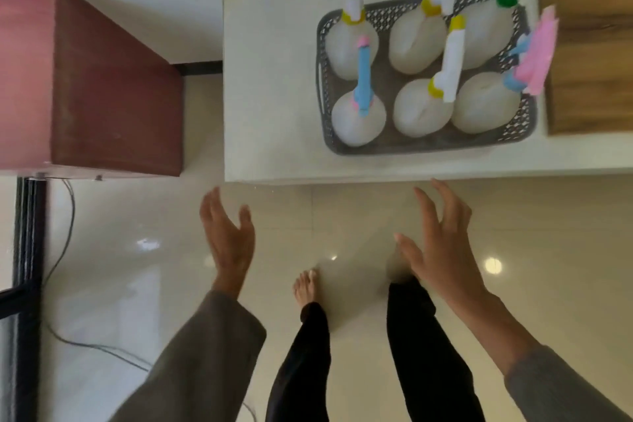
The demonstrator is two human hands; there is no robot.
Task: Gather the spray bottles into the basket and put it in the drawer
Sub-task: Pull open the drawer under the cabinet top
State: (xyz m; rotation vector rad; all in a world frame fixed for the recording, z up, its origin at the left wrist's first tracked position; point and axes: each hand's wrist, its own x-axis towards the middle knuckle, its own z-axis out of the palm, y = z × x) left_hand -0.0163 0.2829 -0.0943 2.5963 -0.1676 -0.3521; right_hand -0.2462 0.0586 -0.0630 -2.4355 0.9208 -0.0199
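A grey perforated basket [394,142] stands on the white table [270,79], filled with several white spray bottles [358,122] whose triggers are yellow, blue, pink and green. All bottles stand upright inside it. My left hand [227,238] is open in front of the table's near edge, fingers spread, holding nothing. My right hand [440,247] is also open, fingers apart, its fingertips close to the table's front edge below the basket. Neither hand touches the basket.
A red-brown cabinet [89,86] stands left of the table, with a gap between them. A wooden board [589,44] lies on the table right of the basket. A cable [65,250] runs over the glossy tiled floor at left. My legs and bare feet are below.
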